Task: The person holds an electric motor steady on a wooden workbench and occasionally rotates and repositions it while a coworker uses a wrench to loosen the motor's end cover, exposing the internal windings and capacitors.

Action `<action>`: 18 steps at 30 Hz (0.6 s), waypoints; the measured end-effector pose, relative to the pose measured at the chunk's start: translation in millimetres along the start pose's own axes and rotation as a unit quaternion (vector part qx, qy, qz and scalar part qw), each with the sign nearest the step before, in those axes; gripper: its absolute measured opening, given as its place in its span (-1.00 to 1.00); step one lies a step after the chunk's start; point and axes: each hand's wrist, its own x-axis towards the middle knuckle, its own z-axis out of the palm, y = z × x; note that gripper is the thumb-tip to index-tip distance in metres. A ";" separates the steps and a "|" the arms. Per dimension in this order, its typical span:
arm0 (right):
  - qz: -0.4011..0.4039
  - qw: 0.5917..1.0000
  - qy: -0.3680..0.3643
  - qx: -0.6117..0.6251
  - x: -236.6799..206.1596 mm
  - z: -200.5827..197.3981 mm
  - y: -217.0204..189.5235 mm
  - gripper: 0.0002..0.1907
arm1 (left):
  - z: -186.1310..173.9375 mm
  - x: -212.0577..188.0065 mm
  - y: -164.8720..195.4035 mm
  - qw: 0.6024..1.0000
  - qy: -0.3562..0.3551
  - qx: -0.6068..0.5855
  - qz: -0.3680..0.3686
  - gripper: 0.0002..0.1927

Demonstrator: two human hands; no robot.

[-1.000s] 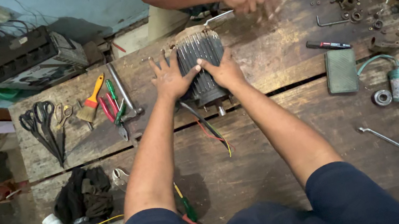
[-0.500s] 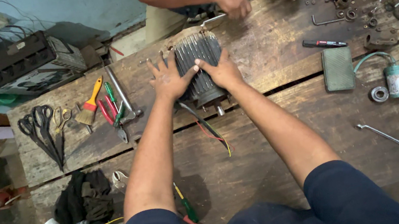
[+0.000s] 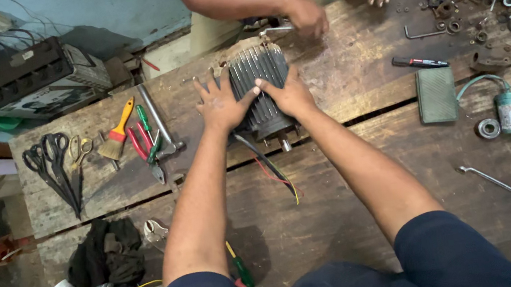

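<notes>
Motor (image 3: pixel 259 89), ribbed and grey, is pressed flat near the bench's (image 3: pixel 354 169) far edge by the left hand (image 3: pixel 221 105) and right hand (image 3: pixel 291 94), fingers spread; firm, even pressure is best kept while a co-worker's hand (image 3: pixel 307 17) works its far end.

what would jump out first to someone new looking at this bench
Both hands, left hand and right hand, press on a grey ribbed motor housing mid-bench. Across it a co-worker's hand works a tool at its far end. Scissors lie at the left.
</notes>
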 end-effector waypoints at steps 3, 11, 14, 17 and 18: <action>-0.001 1.000 0.000 0.016 0.1 0.7 1.0 0.23 | -0.1 0.5 -0.8 1.000 0.000 -0.003 0.001 0.16; -0.015 1.000 0.015 0.007 0.5 1.1 2.5 0.28 | 1.4 1.2 -2.1 1.000 0.001 -0.010 0.004 0.15; -0.001 1.000 0.002 0.020 0.7 1.6 2.9 0.19 | 1.4 1.1 -2.0 1.000 -0.004 -0.002 0.001 0.14; 0.011 1.000 0.009 -0.004 0.5 2.6 1.4 0.16 | -0.1 1.7 -1.1 1.000 -0.016 0.002 -0.006 0.15; 0.008 1.000 0.012 0.001 0.0 3.0 1.6 0.15 | -0.4 1.6 -0.9 1.000 -0.021 0.002 -0.009 0.16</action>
